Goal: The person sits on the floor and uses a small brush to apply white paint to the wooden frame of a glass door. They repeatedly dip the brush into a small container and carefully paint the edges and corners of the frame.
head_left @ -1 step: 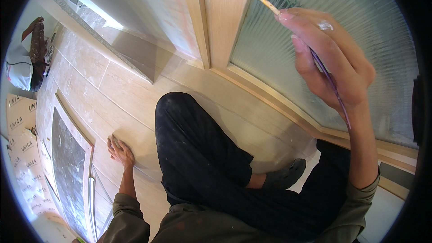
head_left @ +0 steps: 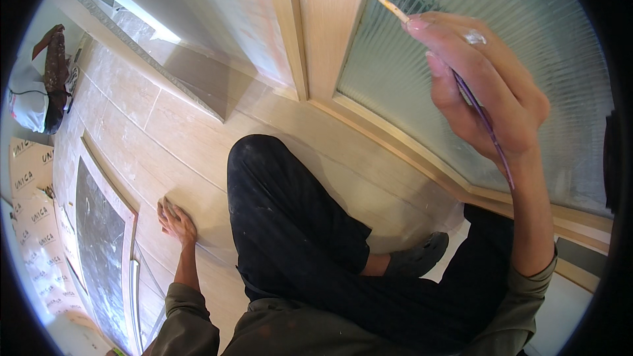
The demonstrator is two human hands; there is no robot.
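My right hand (head_left: 484, 86) is raised and shut on a thin brush (head_left: 390, 6) with a purple handle. The brush's pale tip touches the light wooden door frame (head_left: 326, 26), right beside a pane of ribbed frosted glass (head_left: 527, 13). My left hand (head_left: 175, 219) rests flat on the beige tiled floor (head_left: 132, 132), fingers spread, holding nothing. I sit on the floor in black trousers (head_left: 290, 224), one knee bent up, with a grey shoe (head_left: 419, 257) tucked under.
A wood-framed dark panel (head_left: 99, 250) lies on the floor to my left, with printed cardboard sheets (head_left: 33, 224) beyond it. A white bag with a brown item on it (head_left: 39, 86) sits at the far left. A grey threshold strip (head_left: 191, 86) runs along the wall.
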